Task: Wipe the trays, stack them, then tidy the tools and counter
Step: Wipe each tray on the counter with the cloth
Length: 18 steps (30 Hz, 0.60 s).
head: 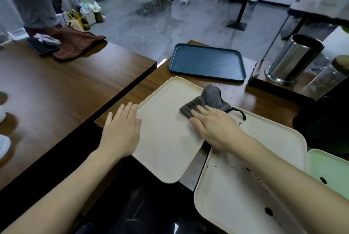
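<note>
Two brown wooden surfaces fill the scene: a wide table (pixel 56 86) on the left and, across a narrow gap, the counter (pixel 151 84) where the trays lie. There are four trays. The one that looks biggest is a cream tray (pixel 236 196) nearest the camera on the right, with a row of dark specks and one larger dark blot on its bed. To its left, a second cream tray (pixel 166 139) lies at an angle, its near corner hanging past the counter's edge. A dark blue tray (pixel 207 63) lies further back, apart from the others. A pale green tray (pixel 328 165) shows at the right edge and carries one dark spot.

One steel canister (pixel 294 59) stands on a raised shelf at the right. Its inside is too dark to read. One glass jar (pixel 324 80) beside it is blurred.

There are two cloths. A brown cloth (pixel 79 44) lies on the far table, and a grey cloth (pixel 207 99) lies bunched on the angled cream tray.

The right hand (pixel 215 128) lies flat on the grey cloth, its straight fingers pressing it to the tray. The left hand (pixel 122 131) rests flat on that tray's left rim, fingers straight and close together.
</note>
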Motion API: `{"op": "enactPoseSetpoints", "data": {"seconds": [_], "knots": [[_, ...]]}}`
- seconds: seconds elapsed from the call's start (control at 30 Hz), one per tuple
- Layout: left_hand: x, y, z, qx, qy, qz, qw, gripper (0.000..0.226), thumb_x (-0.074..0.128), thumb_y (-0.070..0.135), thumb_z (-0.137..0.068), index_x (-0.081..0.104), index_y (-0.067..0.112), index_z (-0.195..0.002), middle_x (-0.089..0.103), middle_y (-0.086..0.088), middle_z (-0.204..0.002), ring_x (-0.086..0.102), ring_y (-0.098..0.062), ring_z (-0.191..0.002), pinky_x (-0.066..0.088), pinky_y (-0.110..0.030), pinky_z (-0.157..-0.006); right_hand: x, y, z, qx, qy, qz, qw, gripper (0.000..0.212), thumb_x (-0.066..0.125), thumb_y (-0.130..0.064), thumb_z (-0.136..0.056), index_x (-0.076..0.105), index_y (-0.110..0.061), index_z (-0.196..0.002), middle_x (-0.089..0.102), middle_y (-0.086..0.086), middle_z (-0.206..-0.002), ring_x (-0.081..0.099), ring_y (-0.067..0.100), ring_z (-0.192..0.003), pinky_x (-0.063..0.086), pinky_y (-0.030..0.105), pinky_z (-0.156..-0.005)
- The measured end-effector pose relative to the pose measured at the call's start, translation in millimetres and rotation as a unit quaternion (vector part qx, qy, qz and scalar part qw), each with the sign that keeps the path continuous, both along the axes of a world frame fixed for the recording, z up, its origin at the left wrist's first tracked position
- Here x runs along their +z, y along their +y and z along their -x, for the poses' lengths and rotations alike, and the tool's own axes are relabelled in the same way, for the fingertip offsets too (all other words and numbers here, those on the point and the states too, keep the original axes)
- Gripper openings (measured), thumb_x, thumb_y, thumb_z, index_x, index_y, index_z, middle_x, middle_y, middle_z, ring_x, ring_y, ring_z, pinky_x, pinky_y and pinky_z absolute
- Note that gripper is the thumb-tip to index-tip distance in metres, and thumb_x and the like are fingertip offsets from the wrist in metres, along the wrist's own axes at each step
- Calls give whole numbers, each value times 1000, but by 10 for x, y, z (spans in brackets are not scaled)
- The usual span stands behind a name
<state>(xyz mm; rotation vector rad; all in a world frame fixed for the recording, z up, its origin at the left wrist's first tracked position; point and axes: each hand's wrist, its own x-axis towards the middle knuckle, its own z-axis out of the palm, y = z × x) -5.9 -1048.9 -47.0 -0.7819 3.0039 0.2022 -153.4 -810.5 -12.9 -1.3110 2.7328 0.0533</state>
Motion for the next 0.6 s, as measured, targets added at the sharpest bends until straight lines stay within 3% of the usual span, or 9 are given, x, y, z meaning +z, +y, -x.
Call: {"op": "enactPoseSetpoints", "data": {"seconds": [0.1,0.2,0.3,0.4,0.5,0.6], "knots": [[8,1,20,-4,-6,2,1000,61,12,44,-107,7,20,-163,8,3,-171,5,-20,-158,10,-48,-126,-54,-266,132,-47,4,22,999,54,17,-43,-106,40,-19,-148,41,7,-154,38,33,-137,34,45,-112],[-17,-14,10,-6,4,3,1000,60,15,43,-108,10,20,-163,12,3,-171,8,-20,-157,13,-49,-126,-124,-605,-171,-6,-48,53,997,52,18,-39,-107,32,-21,-154,28,6,-163,22,36,-148,22,46,-119],[-30,-45,-13,-13,-1,21,1000,60,20,36,-106,10,18,-163,13,1,-171,10,-21,-157,17,-49,-125,-163,-769,-620,76,-83,66,991,62,8,-42,-102,31,-22,-156,28,8,-164,18,36,-151,17,48,-122],[-42,-48,-17,-10,2,14,1000,60,19,38,-107,12,17,-163,14,0,-170,11,-21,-157,17,-49,-125,-166,-533,-734,94,-80,55,991,75,-1,-46,-93,34,-21,-155,32,8,-162,24,35,-150,19,45,-121],[-28,-30,-2,0,14,-2,1000,66,8,47,-103,15,18,-163,16,1,-170,12,-21,-157,14,-49,-126,-85,-161,-484,47,-57,30,997,77,-5,-47,-92,26,-25,-158,25,4,-166,20,27,-152,15,38,-123],[-22,-2,16,-1,13,-8,1000,65,8,46,-104,13,19,-163,15,2,-170,10,-20,-157,13,-49,-127,-58,-9,23,-3,-29,9,1000,66,5,-41,-100,23,-18,-159,22,8,-166,22,25,-151,11,33,-123]]}}
